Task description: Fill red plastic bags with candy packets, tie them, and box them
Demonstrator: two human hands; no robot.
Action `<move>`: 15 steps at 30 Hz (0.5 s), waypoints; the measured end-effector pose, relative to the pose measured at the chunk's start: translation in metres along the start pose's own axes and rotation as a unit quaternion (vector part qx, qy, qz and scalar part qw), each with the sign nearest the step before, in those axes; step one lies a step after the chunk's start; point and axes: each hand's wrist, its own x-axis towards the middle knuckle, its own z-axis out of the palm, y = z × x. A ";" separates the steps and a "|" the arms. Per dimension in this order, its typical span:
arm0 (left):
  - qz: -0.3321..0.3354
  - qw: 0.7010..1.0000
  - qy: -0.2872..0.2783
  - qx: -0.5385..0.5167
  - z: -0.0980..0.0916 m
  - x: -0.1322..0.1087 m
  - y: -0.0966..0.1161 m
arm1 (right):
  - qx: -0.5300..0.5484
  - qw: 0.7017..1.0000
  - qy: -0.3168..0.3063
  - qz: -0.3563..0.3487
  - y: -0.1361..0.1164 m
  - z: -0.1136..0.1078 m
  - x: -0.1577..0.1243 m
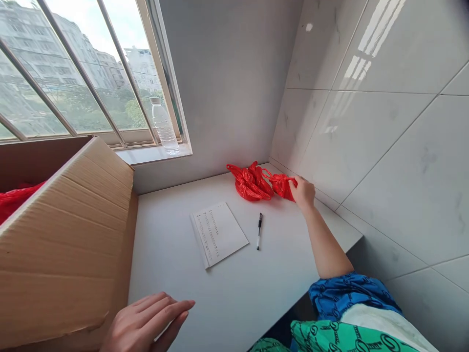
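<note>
At the back right of the white table, my right hand (304, 192) grips a small red plastic bag (282, 186) between thumb and fingers. Touching it on the left is a larger crumpled red plastic bag (251, 182), whose contents are hidden. My left hand (146, 322) hovers over the near left part of the table, fingers stretched out and holding nothing. Between the two hands lie a white notebook (223, 232) with rows of small handwriting and a black-capped pen (259, 232) with a clear barrel.
A large open cardboard box (69, 244) stands at the left, with red plastic (18, 199) showing inside. On the windowsill is a clear plastic bottle (164, 127) beside the barred window. A tiled wall (384, 142) bounds the white table (164, 244) at the right.
</note>
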 end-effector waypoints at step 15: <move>-0.215 0.967 0.117 -0.069 0.031 0.053 -0.034 | 0.303 0.887 -0.271 -0.218 -0.122 0.008 -0.055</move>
